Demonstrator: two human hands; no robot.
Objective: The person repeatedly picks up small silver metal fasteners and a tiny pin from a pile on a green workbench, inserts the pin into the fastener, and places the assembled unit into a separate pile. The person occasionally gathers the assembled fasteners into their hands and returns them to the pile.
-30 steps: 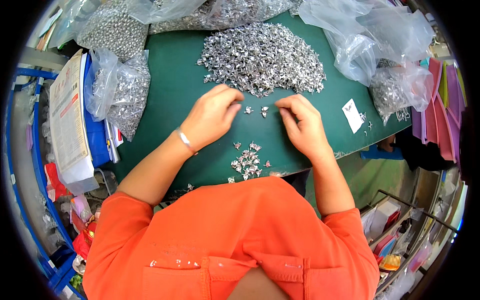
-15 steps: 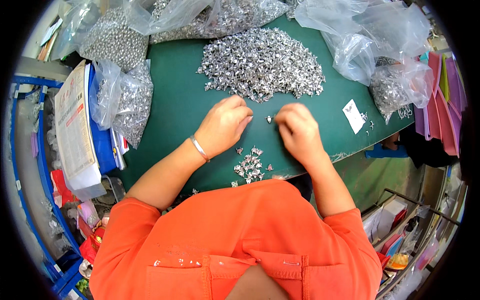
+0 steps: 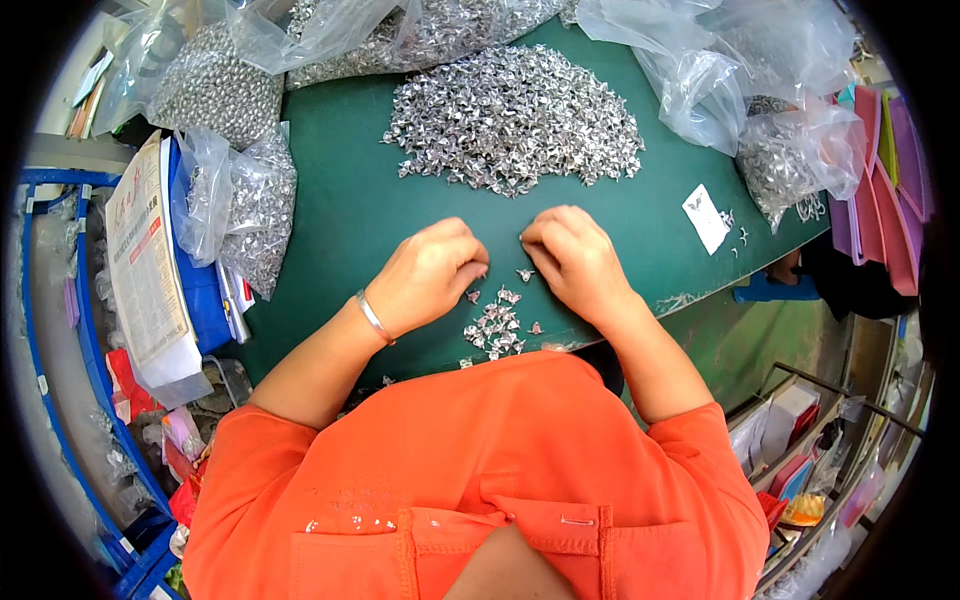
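Observation:
My left hand (image 3: 432, 272) is closed just above the green tabletop, thumb and fingertips pressed together. Whatever lies in that pinch is too small to make out. Facing it, my right hand (image 3: 580, 262) also pinches, and a tiny bright speck shows at its fingertips. One loose silver metal piece (image 3: 525, 275), small and pronged, rests on the table between the two hands. Nearer to me is a small cluster of similar pieces (image 3: 494, 328). Beyond both hands spreads a large heap of silver pieces (image 3: 515, 120).
Clear plastic bags of metal parts (image 3: 258, 225) stand at the left, with more along the back and a bag (image 3: 790, 170) at the right. A white card (image 3: 706, 219) lies near the right edge beside a few small pieces. Newspaper (image 3: 150, 260) covers a stack at the left.
My left hand has drawn nearer to me and slightly left. My right hand has shifted a little left. A single piece now lies between the hands, close to the small cluster.

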